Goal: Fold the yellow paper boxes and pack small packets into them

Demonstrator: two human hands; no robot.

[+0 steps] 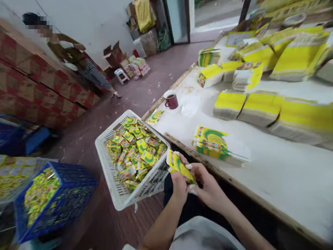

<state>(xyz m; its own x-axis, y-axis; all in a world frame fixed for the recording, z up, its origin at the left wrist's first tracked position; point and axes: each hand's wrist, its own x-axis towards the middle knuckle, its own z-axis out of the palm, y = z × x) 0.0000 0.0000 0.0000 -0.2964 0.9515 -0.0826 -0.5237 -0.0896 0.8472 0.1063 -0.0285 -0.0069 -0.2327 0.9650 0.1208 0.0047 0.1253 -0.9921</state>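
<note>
A small yellow and green printed carton [178,165] is held between both hands above my lap, beside the table edge. My left hand [179,185] is closed around its near side. My right hand [204,182] pinches its right end, with white coverings on some fingertips. Just left of the hands is a white plastic basket [110,184] heaped with similar small cartons [142,146]. On the table to the right, a stack of flat yellow and green cartons [212,140] lies near the edge.
The white table [273,180] carries a maroon mug [171,100], a loose carton [155,117] and rows of stacked yellow cartons [260,106]. At lower left stands a blue crate [75,187] of small packs. A person [75,57] stands by stacked red-brown boxes [33,76].
</note>
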